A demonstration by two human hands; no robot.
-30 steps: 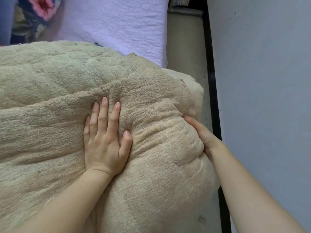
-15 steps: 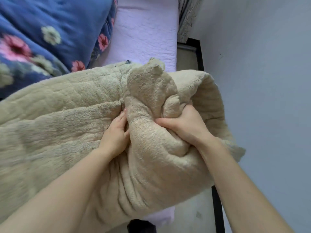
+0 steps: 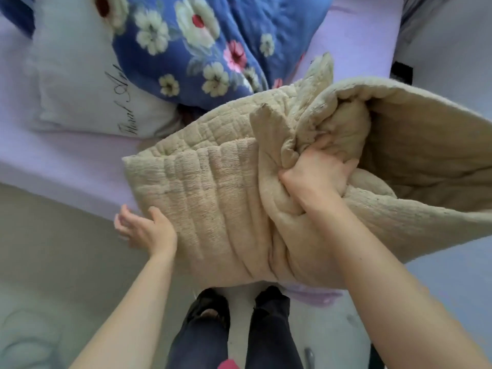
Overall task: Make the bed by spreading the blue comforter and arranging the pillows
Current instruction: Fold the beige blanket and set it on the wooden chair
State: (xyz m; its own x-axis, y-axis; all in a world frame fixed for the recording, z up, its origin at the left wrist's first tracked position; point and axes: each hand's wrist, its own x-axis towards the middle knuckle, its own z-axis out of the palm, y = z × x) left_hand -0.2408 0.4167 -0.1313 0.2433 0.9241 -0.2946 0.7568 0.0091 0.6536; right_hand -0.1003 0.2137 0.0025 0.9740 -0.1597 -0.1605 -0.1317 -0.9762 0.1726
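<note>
A thick beige quilted blanket (image 3: pixel 213 198) is folded and lifted off the bed in front of me. My right hand (image 3: pixel 316 177) is clenched on a bunched fold near its middle. My left hand (image 3: pixel 145 230) is open at the blanket's left lower edge, thumb touching it, fingers spread. The blue comforter (image 3: pixel 202 46) with white and pink flowers lies crumpled on the bed behind. A white pillow (image 3: pixel 87 86) with black script lies to its left, partly under it.
The bed has a lilac quilted sheet (image 3: pixel 66 166) with its edge running across the left. Grey floor (image 3: pixel 53 262) lies below it. My legs in dark trousers (image 3: pixel 239 328) stand under the blanket. A pale wall (image 3: pixel 452 43) is at the right.
The view swung left and down. The blanket came up off the bed in my right hand's grip. My left hand let go of the fold and moved to the blanket's left edge, open.
</note>
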